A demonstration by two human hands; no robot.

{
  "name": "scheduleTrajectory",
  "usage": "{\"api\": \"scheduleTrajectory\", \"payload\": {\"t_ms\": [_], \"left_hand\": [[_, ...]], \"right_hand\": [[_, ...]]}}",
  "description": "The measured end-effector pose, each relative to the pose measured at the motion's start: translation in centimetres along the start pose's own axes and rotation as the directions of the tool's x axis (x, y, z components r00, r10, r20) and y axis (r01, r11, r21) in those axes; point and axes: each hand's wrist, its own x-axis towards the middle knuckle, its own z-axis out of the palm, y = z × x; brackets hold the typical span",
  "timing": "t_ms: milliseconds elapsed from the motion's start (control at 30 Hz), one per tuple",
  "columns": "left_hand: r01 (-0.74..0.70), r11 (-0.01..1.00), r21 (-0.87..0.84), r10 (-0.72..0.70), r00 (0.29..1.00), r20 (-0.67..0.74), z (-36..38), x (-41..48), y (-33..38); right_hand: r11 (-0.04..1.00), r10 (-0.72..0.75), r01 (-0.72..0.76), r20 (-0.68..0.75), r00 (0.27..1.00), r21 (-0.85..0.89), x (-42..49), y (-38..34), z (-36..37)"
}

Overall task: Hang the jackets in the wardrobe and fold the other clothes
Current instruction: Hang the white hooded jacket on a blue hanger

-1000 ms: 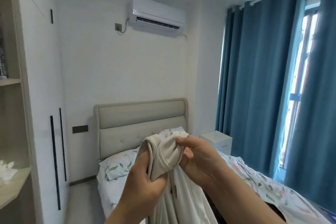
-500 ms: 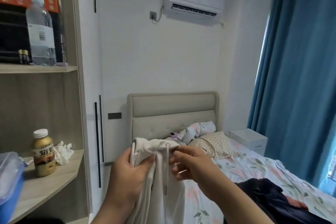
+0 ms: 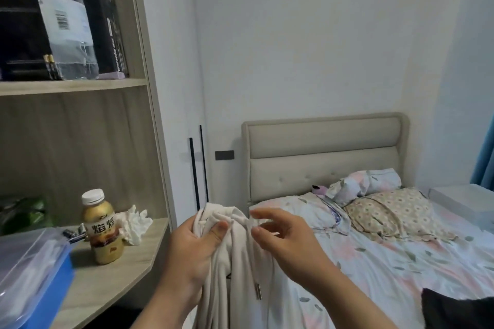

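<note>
Cream fabric, a soft jacket [image 3: 240,262] with drawstrings, hangs bunched in front of the person, just off the near left corner of the bed [image 3: 387,262]. The left hand [image 3: 192,254] grips the gathered top of it, fingers curled round the folds and the thumb pressed flat on the cloth. The right hand [image 3: 288,243], on the bed side of the bunch, has its fingers half spread, the forefinger and thumb at the fabric's edge; I cannot tell whether they pinch it. One metal-tipped drawstring [image 3: 258,292] dangles below the hands. A dark garment [image 3: 459,310] lies on the bed's near right part. Left of the bed a wooden shelf [image 3: 112,280] carries a gold-labelled bottle [image 3: 103,227] and a crumpled tissue [image 3: 135,224].
</note>
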Motion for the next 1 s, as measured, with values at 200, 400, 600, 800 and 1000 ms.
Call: {"api": "scheduleTrajectory", "payload": {"t_ms": [200,400,600,800,1000], "left_hand": [[0.021,1.000,-0.021,-0.023,0.997,-0.080,1.5,7.2,-3.2],[0.040,0.999,-0.007,-0.041,0.983,-0.178,1.0,13.8,-4.6],[0.015,0.999,-0.029,-0.022,0.964,-0.264,-0.6,20.4,-6.8],[0.058,0.997,0.043,-0.034,0.901,-0.433,-3.2,28.1,-10.6],[0.038,0.981,0.190,0.057,0.882,-0.468,-3.4,33.2,-12.1]], "right_hand": [[0.997,-0.026,0.038,0.157,0.987,-0.071,9.0,3.9,-0.3],[1.000,0.003,0.001,0.209,0.978,-0.018,16.7,6.0,1.3],[0.981,0.072,-0.111,0.232,0.970,0.162,24.1,7.8,4.0],[0.942,0.141,-0.198,0.215,0.966,0.271,31.3,10.3,7.2],[0.921,0.167,-0.234,0.226,0.960,0.310,37.3,13.1,9.0]]}}
